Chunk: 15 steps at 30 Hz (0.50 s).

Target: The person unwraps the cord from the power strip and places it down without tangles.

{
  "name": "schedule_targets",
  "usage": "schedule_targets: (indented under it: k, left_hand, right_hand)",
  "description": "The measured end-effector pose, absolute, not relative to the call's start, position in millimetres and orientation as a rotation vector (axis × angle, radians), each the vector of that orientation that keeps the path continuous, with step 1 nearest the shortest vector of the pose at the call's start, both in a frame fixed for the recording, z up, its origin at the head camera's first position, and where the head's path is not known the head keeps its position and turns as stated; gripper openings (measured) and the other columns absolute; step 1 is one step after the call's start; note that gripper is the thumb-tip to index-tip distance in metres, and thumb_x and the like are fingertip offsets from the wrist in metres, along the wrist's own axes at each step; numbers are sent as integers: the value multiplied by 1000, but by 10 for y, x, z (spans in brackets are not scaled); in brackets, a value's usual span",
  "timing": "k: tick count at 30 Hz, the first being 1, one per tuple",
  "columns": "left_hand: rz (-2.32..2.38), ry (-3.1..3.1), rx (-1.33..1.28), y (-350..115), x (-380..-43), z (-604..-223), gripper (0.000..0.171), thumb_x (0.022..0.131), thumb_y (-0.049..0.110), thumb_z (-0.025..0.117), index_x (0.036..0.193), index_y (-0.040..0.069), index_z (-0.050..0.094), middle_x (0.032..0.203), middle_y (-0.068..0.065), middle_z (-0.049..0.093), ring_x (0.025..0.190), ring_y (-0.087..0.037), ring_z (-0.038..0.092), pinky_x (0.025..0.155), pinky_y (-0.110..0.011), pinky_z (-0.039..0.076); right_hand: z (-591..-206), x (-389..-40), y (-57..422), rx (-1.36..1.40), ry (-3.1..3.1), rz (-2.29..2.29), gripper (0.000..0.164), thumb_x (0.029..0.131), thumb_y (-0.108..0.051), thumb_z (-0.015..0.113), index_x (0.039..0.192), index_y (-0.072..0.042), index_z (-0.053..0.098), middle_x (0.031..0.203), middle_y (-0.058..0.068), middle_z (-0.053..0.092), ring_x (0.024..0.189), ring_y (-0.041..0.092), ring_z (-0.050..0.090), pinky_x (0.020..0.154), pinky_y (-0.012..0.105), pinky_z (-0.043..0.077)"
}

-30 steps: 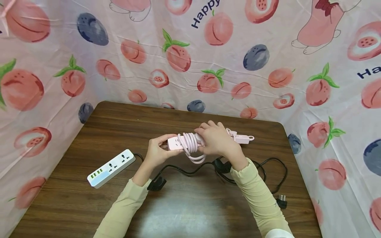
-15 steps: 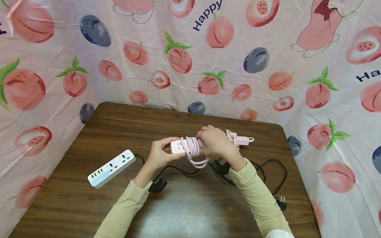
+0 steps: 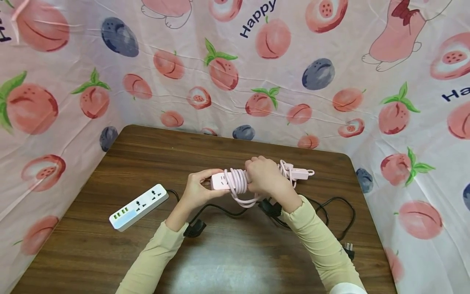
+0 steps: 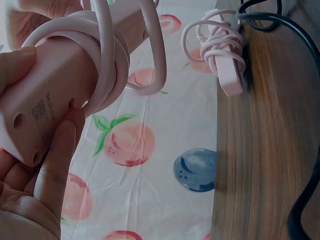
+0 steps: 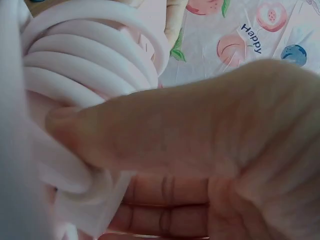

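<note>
Pink strip [image 3: 219, 182], cord [image 3: 239, 182] coiled round it
Left hand [image 3: 194, 192] grips one end, right hand [image 3: 266, 176] holds the strip past the cord, both sets of fingers [image 4: 57, 162] curled on it.

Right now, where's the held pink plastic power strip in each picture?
Head: pink plastic power strip, just below the middle.
Left wrist: strip at upper left.
Right wrist: strip at top, left of middle, mostly behind pink cord coils.
Shared landmark: pale cloth printed with peaches.
</note>
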<state>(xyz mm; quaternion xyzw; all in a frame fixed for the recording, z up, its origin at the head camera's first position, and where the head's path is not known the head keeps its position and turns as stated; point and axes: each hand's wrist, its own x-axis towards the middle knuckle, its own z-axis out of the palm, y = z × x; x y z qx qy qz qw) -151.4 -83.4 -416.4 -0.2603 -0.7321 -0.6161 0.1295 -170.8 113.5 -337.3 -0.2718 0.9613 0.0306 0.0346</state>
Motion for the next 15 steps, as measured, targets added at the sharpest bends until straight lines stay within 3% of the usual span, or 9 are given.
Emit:
schedule_targets:
  k: [7,15]
  left_hand:
    - [-1797,-2119,-800,-845,-1504,-4212,45,57,-14,82,97,-15,64,90,-27,66,73,-5,60,60,-19,53]
    - [-1813,-2113,-791,-881,-1496,-4206,45,57,-13,82,98,-14,64,90,-25,67,74,-5,60,61,-18,52]
  right_hand:
    - [-3380,-1621,1097,-678,2930,-8,19,69,-12,70,84,-4,61,82,12,60,73,31,60,62,46,50]
    - [-3412,-1637,1119,-748,2944,-107,20,69,-11,70,85,-4,58,76,10,59,67,26,58,59,41,49]
